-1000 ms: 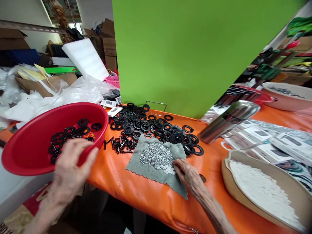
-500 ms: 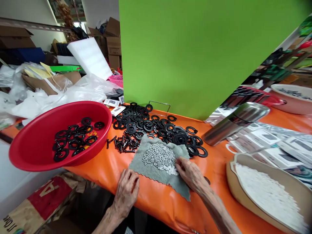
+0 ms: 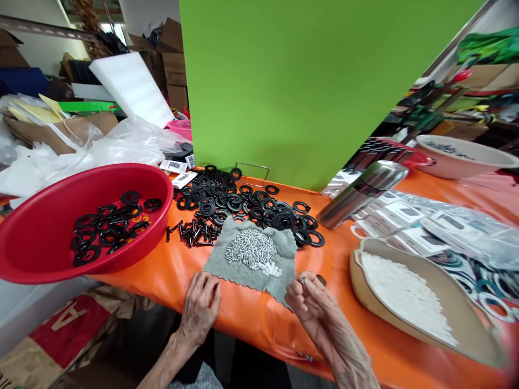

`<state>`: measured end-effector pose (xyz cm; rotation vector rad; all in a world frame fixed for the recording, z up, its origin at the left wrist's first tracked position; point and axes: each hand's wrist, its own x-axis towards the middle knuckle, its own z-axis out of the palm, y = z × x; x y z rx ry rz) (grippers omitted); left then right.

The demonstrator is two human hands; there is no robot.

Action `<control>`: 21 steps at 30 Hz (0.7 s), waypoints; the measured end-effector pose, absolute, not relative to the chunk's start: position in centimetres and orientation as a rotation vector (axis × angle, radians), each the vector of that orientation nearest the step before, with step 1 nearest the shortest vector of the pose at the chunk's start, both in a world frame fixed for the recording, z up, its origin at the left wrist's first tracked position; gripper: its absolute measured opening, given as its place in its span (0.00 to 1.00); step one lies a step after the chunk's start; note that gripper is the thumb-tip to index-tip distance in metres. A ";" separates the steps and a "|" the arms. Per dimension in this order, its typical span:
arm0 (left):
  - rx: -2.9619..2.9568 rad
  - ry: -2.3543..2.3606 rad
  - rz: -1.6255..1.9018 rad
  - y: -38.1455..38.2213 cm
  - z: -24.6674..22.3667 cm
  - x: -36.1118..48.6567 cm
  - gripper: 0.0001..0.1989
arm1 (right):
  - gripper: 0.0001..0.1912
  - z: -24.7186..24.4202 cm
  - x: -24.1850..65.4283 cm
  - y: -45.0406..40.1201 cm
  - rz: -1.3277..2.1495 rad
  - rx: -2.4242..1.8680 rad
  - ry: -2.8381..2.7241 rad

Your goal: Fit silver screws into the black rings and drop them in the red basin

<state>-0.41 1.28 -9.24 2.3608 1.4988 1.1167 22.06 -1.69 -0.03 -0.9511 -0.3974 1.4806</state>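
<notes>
My right hand (image 3: pixel 310 297) is raised above the table by the cloth's right corner. Its thumb and fingertips pinch a tiny silver metal piece (image 3: pixel 302 281), mostly hidden by the fingers. My left hand (image 3: pixel 199 305) rests on the table's front edge with fingers curled; whatever is under them, if anything, is hidden. Between the hands lies a grey-green cloth (image 3: pixel 215 262) with a heap of small silver metal pins (image 3: pixel 251 247) on it. A few small white bits (image 3: pixel 271 269) sit at the heap's lower right.
Black rings (image 3: pixel 243 202) and short black rods (image 3: pixel 198 231) lie behind the cloth. A red basin (image 3: pixel 36 232) with black parts stands left. On the right are a steel flask (image 3: pixel 360 194) and a beige tray (image 3: pixel 357 273) of white pieces. A green board (image 3: pixel 304 92) rises behind.
My right hand has left the edge of the silver heap and moved back toward me, now pinching a tiny metal piece. My left hand stays on the table edge. The view has shifted right.
</notes>
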 end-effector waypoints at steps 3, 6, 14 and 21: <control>2.380 1.503 1.105 1.3 -9.2 -0.5 0.07 | 0.10 -0.2 21.5 -2.3 1.492 -0.873 -0.352; 2.403 1.508 1.097 1.4 -9.1 -0.5 0.07 | 0.08 -0.1 21.1 -3.0 1.498 -0.821 -0.339; 2.442 1.515 1.106 1.6 -9.0 -0.7 0.07 | 0.08 1.2 20.0 -5.0 1.344 -0.926 -0.539; 2.449 1.502 1.113 1.8 -9.2 -0.8 0.07 | 0.12 2.9 19.4 -6.5 1.145 -1.179 -0.666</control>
